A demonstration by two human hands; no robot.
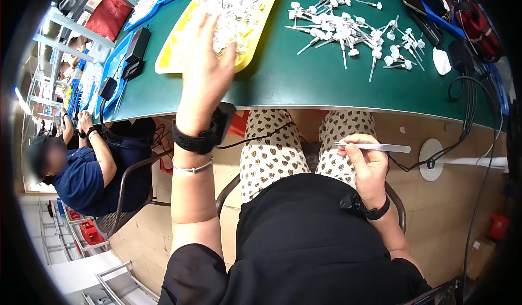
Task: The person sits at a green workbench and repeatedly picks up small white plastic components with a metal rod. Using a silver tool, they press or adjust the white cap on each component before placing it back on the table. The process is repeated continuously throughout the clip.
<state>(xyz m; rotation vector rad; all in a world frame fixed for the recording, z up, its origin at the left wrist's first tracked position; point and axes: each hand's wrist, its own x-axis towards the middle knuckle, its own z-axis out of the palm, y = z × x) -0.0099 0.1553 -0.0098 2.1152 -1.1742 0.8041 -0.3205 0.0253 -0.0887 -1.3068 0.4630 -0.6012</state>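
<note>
My left hand (207,74) reaches over the near edge of a yellow tray (168,54), its fingers spread and slightly blurred, with nothing seen in them. Heaped in that tray are many small white plastic parts (242,5) with thin stems. Over my lap, below the table edge, my right hand (367,166) is closed on metal tweezers (394,148), which lie sideways through the fingers. Whether the tweezer tips hold anything is too small to tell. A loose pile of white caps with thin tubes (342,30) lies on the green table, right of the tray.
Blue trays (142,8) of similar parts stand on the green table (266,90) at the left, near a black box (137,45). Cables (470,98) hang at the right edge beside a crumpled white piece (441,62). A co-worker (92,169) sits at the left.
</note>
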